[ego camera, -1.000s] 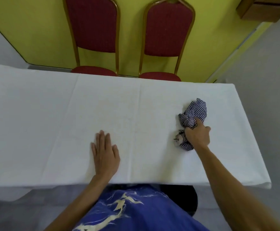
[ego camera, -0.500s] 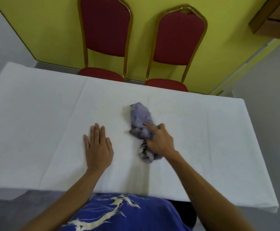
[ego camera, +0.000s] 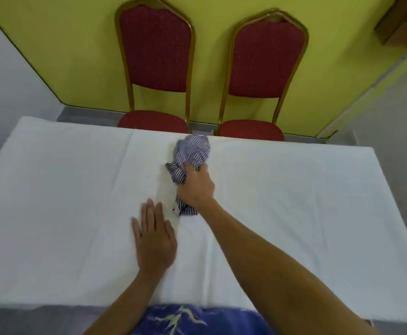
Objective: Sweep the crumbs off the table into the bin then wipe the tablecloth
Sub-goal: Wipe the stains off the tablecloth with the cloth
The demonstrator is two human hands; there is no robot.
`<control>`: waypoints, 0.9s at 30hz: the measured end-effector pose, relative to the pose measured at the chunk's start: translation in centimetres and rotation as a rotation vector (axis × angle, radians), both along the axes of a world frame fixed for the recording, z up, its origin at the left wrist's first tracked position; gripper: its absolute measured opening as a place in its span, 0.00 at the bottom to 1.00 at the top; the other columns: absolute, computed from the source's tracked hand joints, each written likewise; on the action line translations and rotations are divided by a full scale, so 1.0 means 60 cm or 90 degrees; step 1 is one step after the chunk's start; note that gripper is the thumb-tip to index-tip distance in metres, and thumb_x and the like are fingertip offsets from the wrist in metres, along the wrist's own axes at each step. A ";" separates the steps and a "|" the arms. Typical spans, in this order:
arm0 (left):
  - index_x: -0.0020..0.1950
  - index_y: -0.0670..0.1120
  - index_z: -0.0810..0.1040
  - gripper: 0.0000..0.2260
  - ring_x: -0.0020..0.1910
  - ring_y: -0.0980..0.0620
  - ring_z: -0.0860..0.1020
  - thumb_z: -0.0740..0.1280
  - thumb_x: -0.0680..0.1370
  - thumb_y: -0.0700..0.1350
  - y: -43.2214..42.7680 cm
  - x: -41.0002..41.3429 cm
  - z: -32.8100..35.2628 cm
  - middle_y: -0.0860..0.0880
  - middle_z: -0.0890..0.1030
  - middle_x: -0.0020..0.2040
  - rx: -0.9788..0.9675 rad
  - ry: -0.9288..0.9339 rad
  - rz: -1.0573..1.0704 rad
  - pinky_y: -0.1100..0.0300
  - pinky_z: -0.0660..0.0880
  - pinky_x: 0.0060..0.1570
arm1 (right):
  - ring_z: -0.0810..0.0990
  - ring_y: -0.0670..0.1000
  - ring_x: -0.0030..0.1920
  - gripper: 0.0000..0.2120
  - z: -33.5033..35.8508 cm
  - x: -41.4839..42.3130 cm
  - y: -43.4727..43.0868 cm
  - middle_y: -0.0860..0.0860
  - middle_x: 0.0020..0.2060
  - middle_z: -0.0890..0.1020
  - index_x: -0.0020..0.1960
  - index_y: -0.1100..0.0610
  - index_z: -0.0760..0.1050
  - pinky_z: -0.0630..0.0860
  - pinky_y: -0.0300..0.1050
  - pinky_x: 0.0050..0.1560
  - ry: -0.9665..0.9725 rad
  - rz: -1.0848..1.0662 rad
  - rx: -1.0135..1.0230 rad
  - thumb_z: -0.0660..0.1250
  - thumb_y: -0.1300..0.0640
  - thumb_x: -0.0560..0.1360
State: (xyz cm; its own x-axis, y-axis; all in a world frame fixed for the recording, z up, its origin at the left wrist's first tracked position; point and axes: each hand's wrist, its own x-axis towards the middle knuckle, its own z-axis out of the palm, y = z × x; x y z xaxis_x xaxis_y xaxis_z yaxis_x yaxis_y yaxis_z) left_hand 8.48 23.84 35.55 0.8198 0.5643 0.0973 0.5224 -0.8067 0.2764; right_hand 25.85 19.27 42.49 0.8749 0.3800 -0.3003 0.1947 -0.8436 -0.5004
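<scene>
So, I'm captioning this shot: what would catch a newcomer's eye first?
The right hand grips a bunched striped cloth at the middle of the white tablecloth, near its far edge. The left hand lies flat close beside it, and two red chairs stand behind.

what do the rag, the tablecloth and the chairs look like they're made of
Rag: soft woven cloth, blue and white stripes; it crumples in the right hand.
Tablecloth: white matte fabric, probably cotton or similar; it shows fold creases and wrinkles.
Chairs: frames look like gold-painted metal tube with a slight sheen; red speckled upholstery, apparently padded.
</scene>
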 end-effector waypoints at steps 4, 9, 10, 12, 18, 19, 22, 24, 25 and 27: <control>0.78 0.39 0.61 0.27 0.80 0.42 0.56 0.52 0.80 0.47 0.007 0.000 0.004 0.40 0.58 0.80 -0.005 0.028 -0.015 0.39 0.52 0.76 | 0.74 0.63 0.61 0.33 0.013 -0.045 0.044 0.57 0.63 0.67 0.74 0.46 0.64 0.77 0.57 0.58 0.031 0.229 -0.023 0.70 0.47 0.71; 0.78 0.40 0.63 0.24 0.80 0.45 0.54 0.50 0.83 0.48 0.002 0.003 0.008 0.42 0.58 0.80 -0.017 0.010 0.003 0.40 0.51 0.77 | 0.78 0.60 0.57 0.32 0.008 0.059 -0.081 0.53 0.57 0.71 0.71 0.34 0.66 0.79 0.56 0.56 0.018 0.070 -0.055 0.66 0.52 0.70; 0.78 0.40 0.63 0.25 0.81 0.46 0.53 0.50 0.83 0.48 0.003 0.003 0.007 0.43 0.57 0.81 -0.022 0.015 0.006 0.41 0.50 0.77 | 0.79 0.60 0.57 0.31 0.009 0.080 -0.115 0.53 0.58 0.71 0.72 0.34 0.66 0.79 0.56 0.57 0.009 0.011 -0.061 0.66 0.52 0.71; 0.78 0.40 0.62 0.25 0.81 0.47 0.51 0.49 0.83 0.49 0.005 0.003 0.007 0.43 0.55 0.81 -0.022 0.026 0.008 0.41 0.49 0.78 | 0.79 0.61 0.57 0.30 0.009 0.118 -0.192 0.55 0.59 0.72 0.72 0.35 0.67 0.78 0.57 0.56 -0.008 -0.092 -0.083 0.65 0.52 0.72; 0.78 0.40 0.62 0.25 0.81 0.46 0.53 0.48 0.83 0.49 0.008 0.000 0.006 0.43 0.57 0.81 -0.022 0.030 0.012 0.41 0.50 0.77 | 0.78 0.65 0.56 0.31 -0.004 0.111 -0.367 0.61 0.61 0.71 0.74 0.41 0.64 0.78 0.59 0.58 -0.020 -0.355 -0.089 0.65 0.52 0.73; 0.78 0.40 0.63 0.25 0.81 0.46 0.53 0.48 0.83 0.49 0.008 0.000 0.006 0.42 0.57 0.80 -0.021 0.029 0.013 0.40 0.51 0.77 | 0.78 0.65 0.56 0.31 -0.008 0.095 -0.367 0.62 0.61 0.71 0.75 0.42 0.64 0.77 0.59 0.58 -0.024 -0.389 -0.079 0.66 0.52 0.73; 0.77 0.40 0.64 0.25 0.80 0.45 0.54 0.49 0.83 0.49 0.012 0.001 0.006 0.42 0.58 0.80 -0.021 0.025 0.013 0.40 0.51 0.77 | 0.77 0.66 0.55 0.31 -0.009 0.033 -0.328 0.61 0.60 0.70 0.74 0.46 0.64 0.77 0.59 0.57 -0.024 -0.409 -0.041 0.66 0.53 0.72; 0.77 0.40 0.64 0.25 0.80 0.45 0.55 0.49 0.83 0.49 0.013 0.003 0.005 0.42 0.58 0.80 -0.022 0.021 0.013 0.40 0.51 0.77 | 0.78 0.64 0.54 0.30 -0.003 -0.020 -0.293 0.58 0.59 0.70 0.73 0.45 0.64 0.76 0.56 0.55 -0.010 -0.372 -0.013 0.67 0.53 0.72; 0.77 0.40 0.64 0.25 0.80 0.44 0.55 0.48 0.83 0.49 0.013 0.004 0.005 0.42 0.59 0.80 -0.025 0.017 0.013 0.40 0.51 0.77 | 0.78 0.63 0.54 0.30 0.001 -0.051 -0.277 0.56 0.57 0.69 0.73 0.44 0.64 0.76 0.55 0.54 -0.004 -0.342 -0.003 0.67 0.53 0.72; 0.77 0.40 0.64 0.25 0.80 0.44 0.56 0.49 0.83 0.49 0.011 0.003 0.003 0.41 0.60 0.80 -0.032 0.012 0.015 0.40 0.51 0.77 | 0.79 0.61 0.53 0.31 0.007 -0.120 -0.247 0.51 0.54 0.67 0.73 0.43 0.63 0.77 0.54 0.52 0.013 -0.246 -0.002 0.68 0.51 0.72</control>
